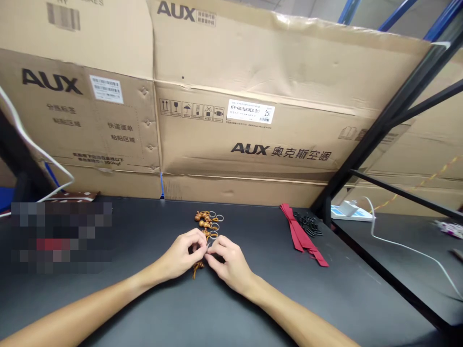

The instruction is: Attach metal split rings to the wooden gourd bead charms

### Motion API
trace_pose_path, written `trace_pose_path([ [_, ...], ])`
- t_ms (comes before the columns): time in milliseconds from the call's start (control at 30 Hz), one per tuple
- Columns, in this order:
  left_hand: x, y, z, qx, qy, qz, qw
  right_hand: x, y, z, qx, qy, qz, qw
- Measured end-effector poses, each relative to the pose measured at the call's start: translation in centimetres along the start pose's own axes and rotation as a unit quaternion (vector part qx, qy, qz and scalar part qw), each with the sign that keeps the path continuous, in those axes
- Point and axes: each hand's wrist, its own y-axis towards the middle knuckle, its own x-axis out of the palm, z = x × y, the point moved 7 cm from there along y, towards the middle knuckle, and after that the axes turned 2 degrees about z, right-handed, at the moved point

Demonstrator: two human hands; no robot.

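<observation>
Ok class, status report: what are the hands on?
Left hand, right hand pinching a wooden-bead keychain. More keychains ahead. Nothing blocking.

bright light, left hand (180, 255) softly shadowed

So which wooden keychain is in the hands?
The keychain between the left hand and right hand, its tassel hanging below; the others lie beyond.

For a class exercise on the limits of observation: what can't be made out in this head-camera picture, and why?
Head view:
Whatever the left hand and right hand pinch: hidden by their fingers.
Items under the pixelated patch: blurred out.
Black pieces beside the red ribbon: too small to identify.
Patterned item: cut off by the right edge.
</observation>
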Motion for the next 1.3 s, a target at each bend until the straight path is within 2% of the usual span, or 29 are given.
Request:
trace_pose_path([
  [133,-0.6,0.1,-0.3,-0.019,0.001,-0.015,1.0,-0.5,0.0,-0.3,-0.013,-0.003,-0.01,1.0],
  [233,-0.9,-0.2,0.0,-0.013,0.04,-0.101,0.994,-1.3,0.1,0.1,0.014,0.029,-0.015,0.999],
  [300,-1.1,-0.6,0.4,0.021,0.095,-0.151,0.984,-1.7,0.1,0.5,0.037,0.047,-0.02,0.998],
  [433,-0.9,-1.2,0.5,0.055,0.153,-0.185,0.969,-1.8,0.2,0.9,0.059,0.064,-0.027,0.996],
  [533,-0.5,-1.3,0.2,0.053,0.162,-0.171,0.97,-1.4,0.2,0.8,0.064,0.066,-0.038,0.995],
  [733,-0.2,-1.3,0.3,0.066,0.168,-0.099,0.979,-1.3,0.1,0.7,0.067,0.067,-0.049,0.994],
  [900,-0.4,-1.0,-0.5,-0.012,0.131,-0.062,0.989,-1.3,0.1,0.8,0.065,0.074,-0.055,0.994],
  [1067,-0.6,-0.8,-1.0,-0.091,0.068,-0.053,0.992,-1.2,0.1,0.8,0.05,0.078,-0.056,0.994],
  [1200,-0.6,-0.9,-1.4,-0.127,0.036,-0.058,0.99,-1.1,0.0,0.7,0.038,0.077,-0.058,0.995],
  [1300,-0.7,-0.8,-1.5,-0.131,0.029,-0.055,0.989,-1.1,-0.1,0.6,0.033,0.081,-0.061,0.994],
])
